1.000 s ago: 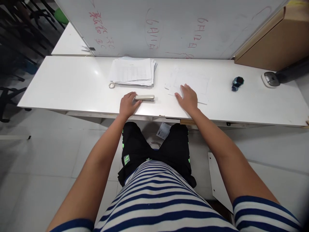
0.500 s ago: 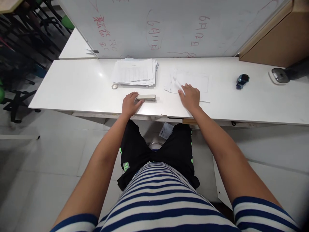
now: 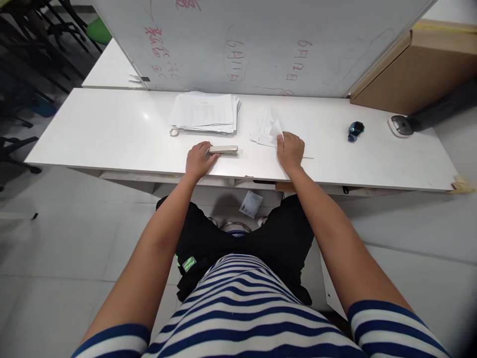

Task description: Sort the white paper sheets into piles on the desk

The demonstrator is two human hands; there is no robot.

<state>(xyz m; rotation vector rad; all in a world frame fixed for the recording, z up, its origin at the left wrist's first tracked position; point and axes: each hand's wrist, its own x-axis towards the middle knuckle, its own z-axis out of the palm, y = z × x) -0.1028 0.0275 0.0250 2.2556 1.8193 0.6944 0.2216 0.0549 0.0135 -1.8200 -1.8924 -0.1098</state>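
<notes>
A light-coloured stapler (image 3: pixel 224 149) lies on the white desk, and my left hand (image 3: pixel 198 160) is closed around its left end. My right hand (image 3: pixel 291 150) pinches a sheet of paper (image 3: pixel 276 129), whose corner curls up beside the thumb. Under and around that hand lie flat loose sheets (image 3: pixel 261 130), hard to tell apart from the desk top. Left of them, behind the stapler, sits a thick stack of printed papers (image 3: pixel 203 112). A small pale ring-shaped item (image 3: pixel 174 132) rests at the stack's front left corner.
A whiteboard (image 3: pixel 268 44) with red writing stands along the desk's back edge. Right of the papers are a dark blue watch-like item (image 3: pixel 356 131) and a grey-white device (image 3: pixel 401 126). A cardboard box (image 3: pixel 395 74) stands at the back right. The desk's front edge (image 3: pixel 246 177) runs before my lap.
The paper at my right hand is lifted and curled more, gripped between thumb and fingers. My left hand stays on the stapler. The whole view has shifted slightly.
</notes>
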